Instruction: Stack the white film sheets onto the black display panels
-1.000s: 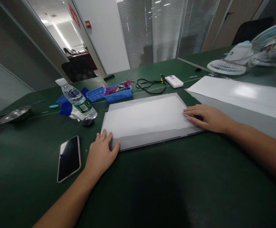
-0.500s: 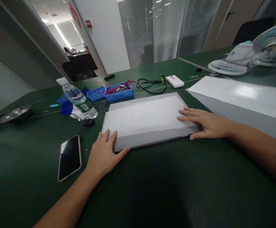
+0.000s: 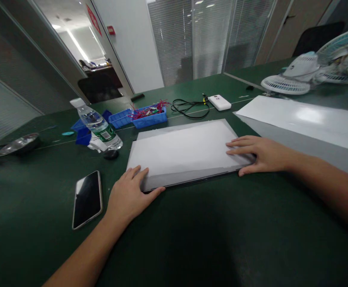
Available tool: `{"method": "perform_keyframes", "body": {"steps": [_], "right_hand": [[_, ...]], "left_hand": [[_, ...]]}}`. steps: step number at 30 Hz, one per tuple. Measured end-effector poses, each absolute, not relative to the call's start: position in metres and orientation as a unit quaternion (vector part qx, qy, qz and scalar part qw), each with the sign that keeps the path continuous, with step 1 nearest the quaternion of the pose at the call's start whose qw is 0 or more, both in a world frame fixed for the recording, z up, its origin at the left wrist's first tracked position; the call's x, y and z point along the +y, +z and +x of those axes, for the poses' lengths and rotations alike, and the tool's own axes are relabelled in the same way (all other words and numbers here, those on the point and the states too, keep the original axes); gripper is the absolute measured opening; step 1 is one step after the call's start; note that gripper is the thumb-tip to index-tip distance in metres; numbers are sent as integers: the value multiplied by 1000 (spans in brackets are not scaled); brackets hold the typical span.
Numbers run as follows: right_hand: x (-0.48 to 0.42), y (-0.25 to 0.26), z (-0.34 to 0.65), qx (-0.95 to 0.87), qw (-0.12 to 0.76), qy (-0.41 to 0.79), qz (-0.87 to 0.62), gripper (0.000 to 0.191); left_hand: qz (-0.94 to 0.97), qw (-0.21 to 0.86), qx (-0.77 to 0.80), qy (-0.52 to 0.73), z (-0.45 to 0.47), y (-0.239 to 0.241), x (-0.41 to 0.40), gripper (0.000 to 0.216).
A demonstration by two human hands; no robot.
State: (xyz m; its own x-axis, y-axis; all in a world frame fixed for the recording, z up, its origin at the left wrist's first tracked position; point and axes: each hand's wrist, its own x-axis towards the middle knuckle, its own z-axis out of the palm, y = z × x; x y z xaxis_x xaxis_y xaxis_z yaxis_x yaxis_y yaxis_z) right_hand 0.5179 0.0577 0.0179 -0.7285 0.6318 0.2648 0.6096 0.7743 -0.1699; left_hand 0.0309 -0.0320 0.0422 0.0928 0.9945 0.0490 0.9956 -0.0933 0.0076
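Flat on the green table lies a stack of thin white and grey sheets (image 3: 182, 149), with a dark edge showing beneath along its near side. My left hand (image 3: 128, 195) rests at the near left corner, fingers spread over the edge and thumb along the front. At the near right corner is my right hand (image 3: 257, 153), its fingers stretched onto the top sheet and its thumb by the front edge. Both hands are open, touching the stack from either side. Whether anything lies between the sheets is hidden.
A phone (image 3: 87, 199) lies left of my left hand. Behind it are a water bottle (image 3: 97, 125) and a black mouse (image 3: 111, 154). Beyond the stack are a blue tray (image 3: 150, 119) of red wires, a black cable (image 3: 188, 109) and a white power bank (image 3: 220, 102). Large white sheets (image 3: 305, 115) lie right.
My right fingertips have shifted very slightly toward me on the top sheet. My left hand is almost unchanged, still at the near left corner.
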Motion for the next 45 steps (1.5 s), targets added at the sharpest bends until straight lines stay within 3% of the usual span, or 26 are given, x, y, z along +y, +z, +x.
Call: {"method": "perform_keyframes", "body": {"steps": [10, 25, 31, 45], "right_hand": [[63, 11, 526, -916, 184, 69, -350, 63], [64, 10, 527, -896, 197, 74, -392, 52], [64, 6, 528, -857, 190, 41, -478, 62], [52, 17, 514, -852, 194, 0, -486, 51]], "left_hand": [[-745, 50, -664, -36, 34, 49, -37, 76], [-730, 60, -680, 16, 33, 43, -33, 99], [-704, 25, -708, 55, 33, 33, -31, 116], [-717, 20, -695, 54, 25, 22, -27, 112]]}}
